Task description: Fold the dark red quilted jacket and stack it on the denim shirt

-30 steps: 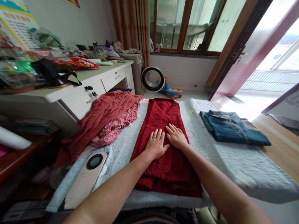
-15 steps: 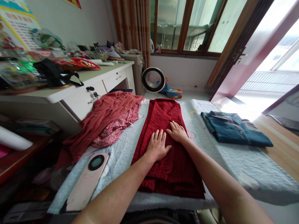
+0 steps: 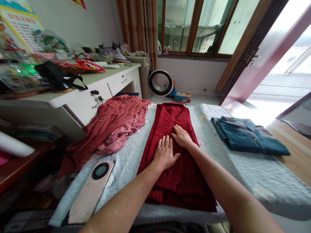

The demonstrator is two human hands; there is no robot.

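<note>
A dark red knit cardigan (image 3: 167, 121) with ribbed hems lies folded lengthwise on a pale blue quilted cover (image 3: 126, 165). Flat on its middle rests my left hand (image 3: 166, 152), palm down, with the thumb out to the side. My right hand (image 3: 182, 136) also lies palm down on the knit, a little farther off and to the right. The fingers of both hands are stretched out and grip nothing. My palms hide part of the cardigan's front.
A heap of red clothes (image 3: 114, 113) lies to the left, with a pink phone (image 3: 91, 191) nearer me. Folded denim clothing (image 3: 250, 136) sits at the right. Beyond stand a cluttered white desk (image 3: 121, 81), a washing machine with its round door (image 3: 160, 83) open, and a blue-orange toy (image 3: 181, 94).
My right hand has slid slightly left and toward the middle of the cardigan. My left hand stays almost in place. The view has shifted slightly.
</note>
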